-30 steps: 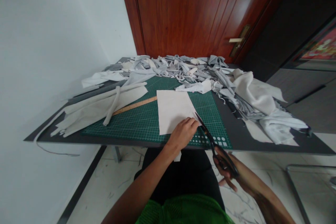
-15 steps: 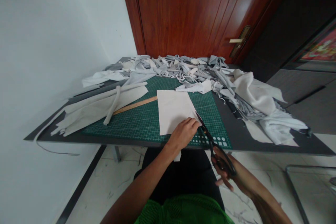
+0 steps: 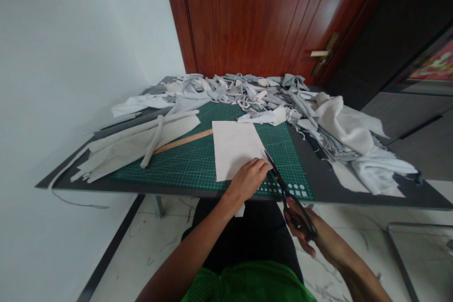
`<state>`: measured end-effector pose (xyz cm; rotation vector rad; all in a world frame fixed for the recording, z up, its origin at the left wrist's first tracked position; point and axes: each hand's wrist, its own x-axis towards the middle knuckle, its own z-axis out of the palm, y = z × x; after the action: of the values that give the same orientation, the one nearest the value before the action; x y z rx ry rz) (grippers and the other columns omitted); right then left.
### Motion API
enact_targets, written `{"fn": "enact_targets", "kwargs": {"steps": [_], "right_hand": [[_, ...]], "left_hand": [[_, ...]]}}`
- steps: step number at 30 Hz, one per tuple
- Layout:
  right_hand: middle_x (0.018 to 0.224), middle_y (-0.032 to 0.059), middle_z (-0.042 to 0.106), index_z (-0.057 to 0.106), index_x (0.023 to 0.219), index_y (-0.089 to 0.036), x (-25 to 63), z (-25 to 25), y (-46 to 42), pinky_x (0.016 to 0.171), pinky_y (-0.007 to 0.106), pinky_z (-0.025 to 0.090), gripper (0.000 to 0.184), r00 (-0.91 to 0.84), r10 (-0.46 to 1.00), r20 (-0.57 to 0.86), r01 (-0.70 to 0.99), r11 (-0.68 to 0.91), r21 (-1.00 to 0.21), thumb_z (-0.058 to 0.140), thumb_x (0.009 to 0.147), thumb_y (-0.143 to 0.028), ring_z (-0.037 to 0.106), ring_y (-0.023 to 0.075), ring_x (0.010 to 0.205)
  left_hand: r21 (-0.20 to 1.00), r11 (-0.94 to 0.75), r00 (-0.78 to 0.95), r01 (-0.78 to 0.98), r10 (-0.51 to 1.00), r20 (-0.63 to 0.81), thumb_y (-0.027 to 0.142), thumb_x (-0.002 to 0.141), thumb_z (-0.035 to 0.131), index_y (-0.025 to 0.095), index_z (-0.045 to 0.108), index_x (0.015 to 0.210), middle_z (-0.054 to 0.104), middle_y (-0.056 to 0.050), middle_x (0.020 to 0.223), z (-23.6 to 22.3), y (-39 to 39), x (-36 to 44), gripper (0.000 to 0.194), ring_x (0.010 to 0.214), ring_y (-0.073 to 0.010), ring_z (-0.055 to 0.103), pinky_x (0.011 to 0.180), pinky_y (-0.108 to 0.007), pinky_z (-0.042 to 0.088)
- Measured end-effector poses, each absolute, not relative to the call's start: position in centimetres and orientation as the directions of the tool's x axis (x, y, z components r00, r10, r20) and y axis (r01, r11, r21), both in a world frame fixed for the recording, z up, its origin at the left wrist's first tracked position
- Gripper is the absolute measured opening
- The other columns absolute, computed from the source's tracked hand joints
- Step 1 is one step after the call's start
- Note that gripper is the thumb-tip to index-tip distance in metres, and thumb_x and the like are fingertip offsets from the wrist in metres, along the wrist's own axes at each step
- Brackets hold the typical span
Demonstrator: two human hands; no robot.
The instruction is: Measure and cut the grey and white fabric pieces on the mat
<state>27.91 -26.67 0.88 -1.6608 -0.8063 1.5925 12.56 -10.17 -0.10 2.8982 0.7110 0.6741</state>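
A pale piece of fabric (image 3: 233, 144) lies flat on the green cutting mat (image 3: 184, 165). My left hand (image 3: 249, 177) grips its lower right corner, fingers bent together over the cloth. In my right hand (image 3: 299, 224) is a pair of black-handled scissors (image 3: 283, 186), fingers through the handles. The blades meet the right edge of the fabric, just beyond my left fingertips, pointing up and left. A wooden ruler (image 3: 184, 141) lies slanted on the mat, its right end at the left edge of the fabric.
Folded pale cloth strips (image 3: 130, 151) lie at the left of the dark table (image 3: 329, 193). A heap of grey and white scraps (image 3: 247, 92) spreads along the back. More crumpled cloth (image 3: 347, 127) is piled on the right. Behind the table stands a wooden door (image 3: 247, 19).
The scissors' handles have drawn slightly closer together as the right fingers curl in. The left hand and the fabric stay nearly in place, with only a slight shift of the whole view.
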Motion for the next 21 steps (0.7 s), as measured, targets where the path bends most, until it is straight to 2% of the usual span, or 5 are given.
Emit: {"fn": "enact_targets", "kwargs": {"steps": [6,13,21], "right_hand": [[0.046,-0.0090,0.042,0.054,0.075,-0.020,27.89,0.83,-26.65,0.032,0.020,0.025,0.075,0.041,0.813,-0.581,-0.019,-0.581,-0.814,0.053,0.074,-0.095,0.034,0.0057,0.029],[0.048,-0.0081,0.043,0.053,0.073,-0.020,27.87,0.95,-26.67,0.032,0.021,0.028,0.072,0.039,0.822,-0.569,-0.012,-0.569,-0.823,0.054,0.077,-0.092,0.036,0.0059,0.030],[0.047,-0.0085,0.042,0.053,0.074,-0.020,27.83,1.02,-26.70,0.032,0.020,0.026,0.073,0.044,0.820,-0.570,-0.002,-0.570,-0.821,0.054,0.076,-0.092,0.035,0.0057,0.029]], "left_hand": [[0.153,-0.893,0.790,0.422,0.445,0.422,0.009,0.101,0.055,0.018,0.062,0.102,0.064,-0.004,0.099,-0.20,-10.18,12.52,0.011,0.099,-0.0208,0.063,0.091,-0.034,0.057],[0.148,-0.893,0.800,0.425,0.447,0.401,0.009,0.102,0.054,0.017,0.062,0.101,0.064,-0.005,0.097,-0.11,-10.22,12.54,0.012,0.098,-0.0209,0.063,0.090,-0.035,0.057],[0.140,-0.897,0.796,0.419,0.437,0.419,0.009,0.102,0.055,0.017,0.063,0.102,0.064,-0.005,0.098,-0.27,-10.19,12.55,0.011,0.099,-0.0209,0.064,0.090,-0.034,0.057]]}}
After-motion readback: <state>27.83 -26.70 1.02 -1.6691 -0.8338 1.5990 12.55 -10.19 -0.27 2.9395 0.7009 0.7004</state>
